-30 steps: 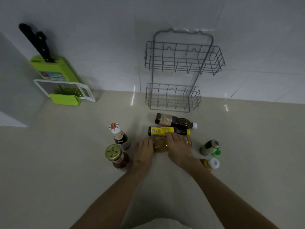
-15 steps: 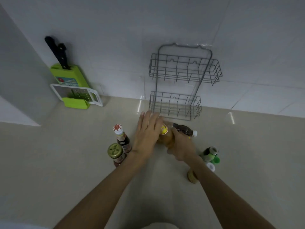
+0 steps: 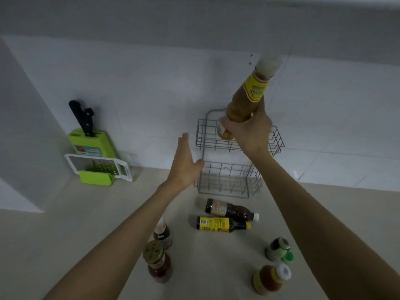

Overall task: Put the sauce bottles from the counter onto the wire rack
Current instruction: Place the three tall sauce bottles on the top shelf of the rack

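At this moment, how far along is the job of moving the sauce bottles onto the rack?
Nothing is done yet: both tiers of the wire rack are empty. In hand: the right hand holds a tan sauce bottle in front of the top tier; the left hand is empty. Six bottles remain on the counter.

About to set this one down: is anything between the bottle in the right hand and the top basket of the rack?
Nothing visible. The right hand holds the bottle upright just above the wire rack, whose top basket looks empty. The left hand is open off to the rack's left side, clear of the path.
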The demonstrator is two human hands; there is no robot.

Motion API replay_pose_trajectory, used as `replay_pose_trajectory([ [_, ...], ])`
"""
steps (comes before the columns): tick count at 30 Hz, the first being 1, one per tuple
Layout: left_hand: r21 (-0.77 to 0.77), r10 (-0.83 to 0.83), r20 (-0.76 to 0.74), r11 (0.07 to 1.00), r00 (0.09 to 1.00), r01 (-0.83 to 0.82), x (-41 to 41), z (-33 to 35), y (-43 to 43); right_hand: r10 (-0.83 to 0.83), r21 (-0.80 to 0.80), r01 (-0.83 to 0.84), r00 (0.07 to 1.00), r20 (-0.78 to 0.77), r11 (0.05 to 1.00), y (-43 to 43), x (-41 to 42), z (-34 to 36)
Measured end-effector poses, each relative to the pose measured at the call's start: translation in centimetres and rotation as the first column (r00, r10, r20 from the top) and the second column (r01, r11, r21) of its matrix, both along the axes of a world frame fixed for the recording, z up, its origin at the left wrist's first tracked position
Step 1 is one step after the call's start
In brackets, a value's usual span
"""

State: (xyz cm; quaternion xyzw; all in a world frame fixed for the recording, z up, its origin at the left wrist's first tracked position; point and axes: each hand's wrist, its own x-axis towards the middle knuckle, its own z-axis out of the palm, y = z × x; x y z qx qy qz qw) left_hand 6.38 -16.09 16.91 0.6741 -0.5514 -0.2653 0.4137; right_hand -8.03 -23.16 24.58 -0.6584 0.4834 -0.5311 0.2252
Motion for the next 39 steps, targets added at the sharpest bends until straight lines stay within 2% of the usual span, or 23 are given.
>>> replay_pose_trajectory([
  [4, 0.152, -0.124, -0.062, 0.979, 0.99, 0.132, 0.4, 0.3, -2.2, 0.036, 0.059, -0.03, 0.994, -0.103, 0.998, -3.6, 3.0, -1.3],
  [7, 0.204, -0.125, -0.116, 0.968, 0.985, 0.147, 0.1, 0.6, -3.1, 0.065, 0.101, -0.052, 0.989, -0.131, 0.993, -5.2, 4.4, -2.6],
  [16, 0.202, -0.129, -0.205, 0.964, 0.97, 0.171, 0.6, -0.6, -3.6, 0.102, 0.138, -0.066, 0.957, -0.27, 0.988, -6.0, 6.4, -4.8],
  [20, 0.214, -0.131, -0.193, 0.962, 0.973, 0.171, 0.5, -0.7, -3.8, 0.101, 0.16, -0.051, 0.941, -0.322, 0.986, -6.0, 6.6, -4.9],
  [25, 0.198, -0.081, -0.175, 0.973, 0.981, 0.115, -0.3, -0.9, -3.6, 0.109, 0.246, -0.022, 0.932, -0.346, 0.969, -5.5, 6.9, -4.6],
  [28, 0.16, -0.027, -0.162, 0.986, 0.986, 0.054, -0.7, -1.1, -3.4, 0.174, 0.31, -0.087, 0.949, -0.264, 0.947, -4.8, 6.1, -4.0],
  [29, 0.149, -0.007, -0.156, 0.988, 0.988, 0.03, -0.8, -1.3, -3.2, 0.151, 0.242, -0.092, 0.96, -0.237, 0.966, -4.1, 5.2, -4.1],
  [31, 0.118, 0.04, -0.158, 0.993, 0.987, -0.021, -1.5, -1.9, -2.7, 0.031, -0.065, -0.047, 0.972, -0.234, 0.997, -2.2, 2.5, -4.8],
  [32, 0.101, 0.075, -0.169, 0.993, 0.983, -0.058, -2.0, -2.4, -2.4, 0.006, -0.19, -0.055, 0.968, -0.251, 0.98, -1.4, 0.8, -5.8],
  [33, 0.083, 0.112, -0.18, 0.992, 0.977, -0.099, -2.7, -3.1, -2.0, 0.033, -0.231, -0.106, 0.953, -0.3, 0.967, -0.7, -1.0, -7.3],
  [34, 0.065, 0.146, -0.181, 0.989, 0.973, -0.136, -3.4, -4.0, -1.6, 0.093, -0.189, -0.176, 0.919, -0.382, 0.966, -0.3, -2.9, -9.3],
  [36, 0.044, 0.168, -0.148, 0.986, 0.975, -0.163, -4.9, -6.5, -0.5, 0.241, 0.054, -0.257, 0.788, -0.567, 0.965, -0.2, -6.4, -13.6],
  [37, 0.044, 0.14, -0.119, 0.99, 0.983, -0.136, -5.6, -8.1, 0.1, 0.315, 0.196, -0.246, 0.713, -0.626, 0.949, -0.3, -7.8, -15.8],
  [39, 0.108, -0.009, 0.009, 0.994, 1.0, 0.008, -6.9, -11.3, 1.1, 0.461, 0.458, -0.173, 0.606, -0.648, 0.872, -0.4, -9.9, -19.5],
])
